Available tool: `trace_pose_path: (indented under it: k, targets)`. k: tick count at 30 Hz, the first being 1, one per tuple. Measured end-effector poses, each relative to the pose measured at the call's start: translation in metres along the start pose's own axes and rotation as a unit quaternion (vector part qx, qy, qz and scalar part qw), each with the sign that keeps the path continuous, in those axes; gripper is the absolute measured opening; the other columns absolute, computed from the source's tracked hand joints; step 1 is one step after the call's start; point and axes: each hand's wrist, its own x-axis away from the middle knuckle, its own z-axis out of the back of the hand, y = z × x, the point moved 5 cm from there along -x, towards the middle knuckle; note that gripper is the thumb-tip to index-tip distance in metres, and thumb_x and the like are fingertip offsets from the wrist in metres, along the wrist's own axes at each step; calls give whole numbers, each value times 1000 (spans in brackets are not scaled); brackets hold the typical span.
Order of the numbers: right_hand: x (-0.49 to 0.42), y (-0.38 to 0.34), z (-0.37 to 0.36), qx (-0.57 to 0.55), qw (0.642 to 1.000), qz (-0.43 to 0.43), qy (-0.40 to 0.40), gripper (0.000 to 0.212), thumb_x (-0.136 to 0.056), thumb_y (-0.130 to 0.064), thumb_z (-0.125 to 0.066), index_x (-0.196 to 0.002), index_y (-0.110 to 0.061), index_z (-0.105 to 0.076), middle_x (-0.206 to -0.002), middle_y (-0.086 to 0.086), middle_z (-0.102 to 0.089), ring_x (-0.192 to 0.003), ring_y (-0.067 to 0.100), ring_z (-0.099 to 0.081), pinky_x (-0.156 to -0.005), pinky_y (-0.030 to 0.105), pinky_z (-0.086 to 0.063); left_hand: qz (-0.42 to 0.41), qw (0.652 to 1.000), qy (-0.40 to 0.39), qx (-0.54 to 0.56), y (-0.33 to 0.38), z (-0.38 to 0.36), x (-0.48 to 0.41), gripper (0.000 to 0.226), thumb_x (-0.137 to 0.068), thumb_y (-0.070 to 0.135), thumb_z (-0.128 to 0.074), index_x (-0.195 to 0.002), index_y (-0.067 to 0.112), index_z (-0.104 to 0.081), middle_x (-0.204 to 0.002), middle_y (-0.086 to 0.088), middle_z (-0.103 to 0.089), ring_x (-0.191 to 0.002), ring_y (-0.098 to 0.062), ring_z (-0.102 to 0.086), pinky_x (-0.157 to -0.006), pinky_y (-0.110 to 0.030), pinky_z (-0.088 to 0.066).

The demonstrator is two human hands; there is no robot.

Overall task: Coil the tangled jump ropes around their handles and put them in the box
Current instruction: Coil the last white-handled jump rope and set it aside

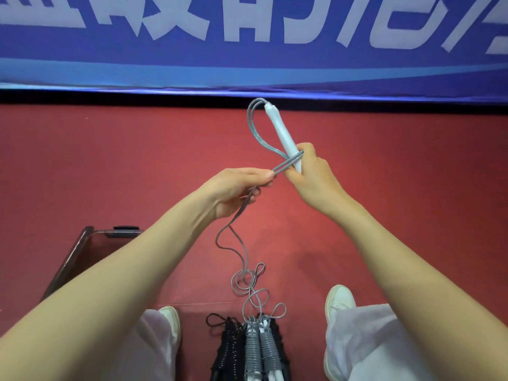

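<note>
My right hand (310, 171) grips the lower end of the white jump-rope handles (281, 133), held up and tilted away from me. A doubled grey rope (254, 127) loops out from the handles' top and crosses back over them by my thumb. My left hand (236, 188) pinches that doubled rope just left of the handles. Below it the grey rope hangs down and lies in loose tangled loops (248, 281) on the red floor. Between my feet lie coiled ropes, grey ones (259, 350) and a black one (231, 350). The clear box (82, 243) stands at lower left, partly hidden by my left arm.
A blue banner (247, 45) with white characters runs along the back above a black strip. My white shoes (339, 301) and pale trouser legs flank the coiled ropes. Red floor (412, 174) spreads to both sides.
</note>
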Motion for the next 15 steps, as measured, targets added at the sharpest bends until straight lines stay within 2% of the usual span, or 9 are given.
trace_pose_path:
  k: [3,6,9,12,13,15]
  targets:
    - [4,-5,-6,-159,983,11,-88,17,-90,-10,-52,-104,-16,-47,-81,7,-62,-52,17,-46,-50,27,-35,-12,1000,4,-4,1,6,-1,3,-88,12,-66,-85,11,-67,-67,6,-64,-57,-7,-44,-56,-18,-36]
    - [9,-11,-7,-287,946,10,-148,21,-91,-3,-56,-111,-2,-47,-68,-1,-57,-44,11,-36,-42,21,-28,-39,999,-20,1,4,6,0,8,-83,13,-68,-78,11,-62,-68,2,-65,-54,-7,-45,-53,-17,-35]
    - [12,-18,-6,-336,928,23,-163,40,-91,-20,-65,-119,1,-46,-67,0,-52,-41,9,-33,-39,19,-25,-71,997,-21,-17,9,4,2,13,-84,14,-68,-75,11,-59,-64,3,-62,-49,-6,-41,-52,-17,-32]
    - [9,-21,-7,-408,902,10,-142,60,-92,-50,-50,-123,2,-48,-64,2,-51,-37,9,-28,-38,19,-17,-89,996,-5,-30,12,6,3,24,-78,27,-73,-71,11,-57,-64,0,-55,-48,-8,-35,-50,-18,-27]
    - [8,-21,-7,-426,895,1,-133,61,-94,-51,-43,-123,3,-49,-62,3,-50,-35,10,-27,-39,20,-14,-94,995,-4,-38,12,7,2,28,-75,32,-75,-71,9,-58,-65,-1,-52,-50,-9,-34,-50,-18,-26]
    - [8,-20,-8,-449,884,-11,-128,51,-102,-39,-35,-123,5,-49,-60,6,-48,-34,11,-25,-40,21,-11,-109,992,-18,-69,12,7,4,44,-73,41,-77,-81,-1,-65,-71,-8,-49,-53,-9,-33,-53,-20,-26]
